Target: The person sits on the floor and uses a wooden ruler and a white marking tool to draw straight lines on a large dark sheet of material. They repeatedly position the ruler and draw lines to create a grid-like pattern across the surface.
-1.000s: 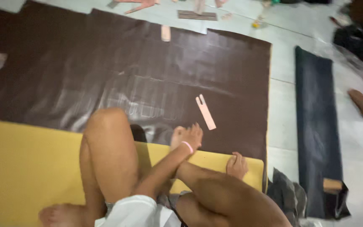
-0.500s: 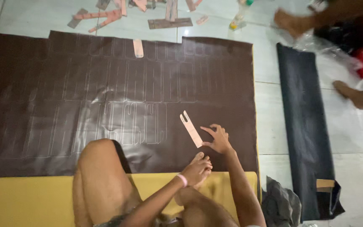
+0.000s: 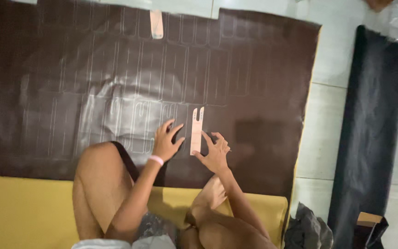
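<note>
A narrow tan template strip (image 3: 196, 130) with a forked top end lies upright on a large dark brown sheet (image 3: 263, 92) covered with rows of traced outlines. My left hand (image 3: 166, 140), with a pink band at the wrist, rests just left of the strip with fingers spread on the sheet. On the strip's right side, my right hand (image 3: 214, 154) touches its lower edge with the fingertips. Neither hand grips anything that I can see. My bare knee (image 3: 98, 175) is raised below the left hand.
A yellow mat (image 3: 19, 212) lies under the sheet's near edge. Another tan strip (image 3: 156, 23) rests at the sheet's far edge. A dark rolled-out sheet (image 3: 374, 124) lies on the tiled floor at right, with a dark bundle (image 3: 307, 228) and a small box (image 3: 369, 220) near it.
The view has closed in on the sheet. The strip now stands upright instead of slanted, and my left hand has come up from near my lap to rest beside it.
</note>
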